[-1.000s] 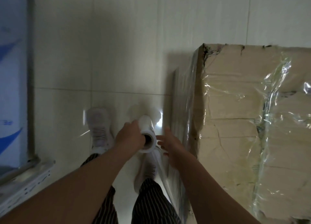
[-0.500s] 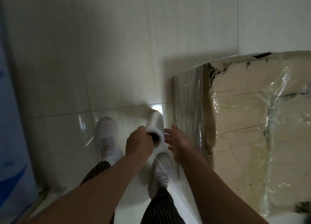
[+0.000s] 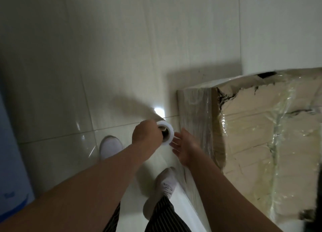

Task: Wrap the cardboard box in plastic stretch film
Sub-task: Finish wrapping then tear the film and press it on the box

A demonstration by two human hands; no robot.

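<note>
As I look down through the head camera, the cardboard box (image 3: 252, 144) stands on the tiled floor (image 3: 104, 57), its torn top and near side face covered in wrinkled clear film. Just beside that side face the left hand (image 3: 146, 136) grips the stretch film roll (image 3: 166, 132) at its upper end, fingers curled at the open core. The right hand (image 3: 186, 148) sits between the roll and the box, fingers straight and spread, fingertips at the roll's rim; I cannot tell whether they touch it. The hands are apart, the roll between them. A film sheet (image 3: 183, 197) runs from the roll back along the box's foot. Near that foot is a white shoe (image 3: 165, 184) above striped trousers (image 3: 162, 214); a second shoe (image 3: 110, 147) lies farther from the box, and a blue panel (image 3: 12, 162) farthest out
</note>
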